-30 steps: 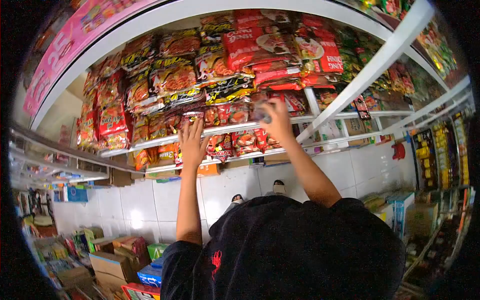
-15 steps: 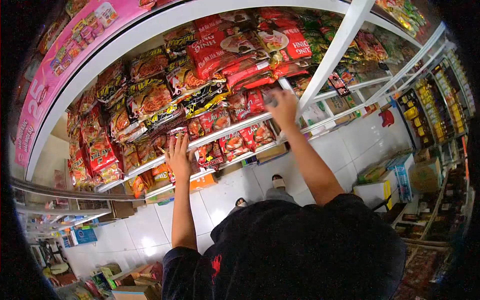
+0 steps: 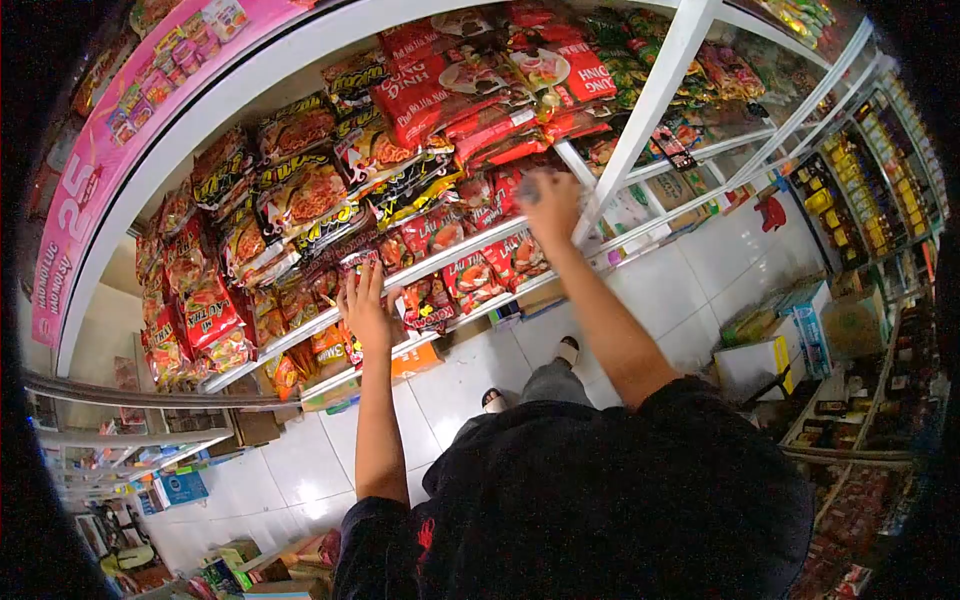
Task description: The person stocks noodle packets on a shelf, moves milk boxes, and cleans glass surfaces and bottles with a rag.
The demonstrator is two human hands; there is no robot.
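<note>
My left hand [image 3: 366, 308] rests on the white shelf rail [image 3: 440, 264], fingers spread and touching the front instant noodle packets. Farther right, my right hand [image 3: 552, 208] is over the rail beside a white upright post [image 3: 640, 130]. Its fingers are curled around something small and dark grey, blurred by motion. Close to that hand lie red hotpot noodle packets [image 3: 480, 200]. Behind them are stacked large red pho packets [image 3: 430, 85]. Black and yellow noodle packets [image 3: 305, 190] fill the middle of the shelf, and red noodle packets [image 3: 212, 318] the left end.
Below the rail, a lower shelf holds more red packets [image 3: 472, 280]. A pink price banner [image 3: 85, 190] runs along the upper left. Cartons [image 3: 755, 370] stand on the tiled floor at right, near another stocked rack [image 3: 860, 180]. More boxes [image 3: 285, 570] are at lower left.
My right hand has shifted slightly left along the rail with the dark thing. My left hand stays at the rail, and the whole view has tilted a little.
</note>
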